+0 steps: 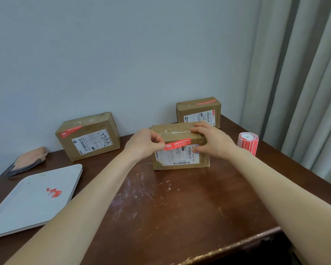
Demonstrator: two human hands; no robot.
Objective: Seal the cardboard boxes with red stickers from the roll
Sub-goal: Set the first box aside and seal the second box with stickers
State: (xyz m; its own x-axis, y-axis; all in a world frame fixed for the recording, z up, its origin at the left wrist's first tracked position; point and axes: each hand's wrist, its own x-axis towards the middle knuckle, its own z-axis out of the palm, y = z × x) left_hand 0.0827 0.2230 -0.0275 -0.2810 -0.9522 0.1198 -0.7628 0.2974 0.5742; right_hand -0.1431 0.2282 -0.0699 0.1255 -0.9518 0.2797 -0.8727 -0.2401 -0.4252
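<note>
head | left hand (144,143) pinches red sticker (177,144) on middle box (204,160) | right hand (212,140) grips it | left box (65,143) inked "44…"

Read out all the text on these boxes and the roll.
"44", handwritten, then unclear digits: label on the left box.
Print on the middle box label: too small.
Print on the back box label: too small.
Characters on the red sticker and the sticker roll: blurred, unreadable.

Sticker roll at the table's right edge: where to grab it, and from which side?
Take the sticker roll across its round outer wall, coming from above-left, likely: it stands on end, core up, close to the table's right edge.
</note>
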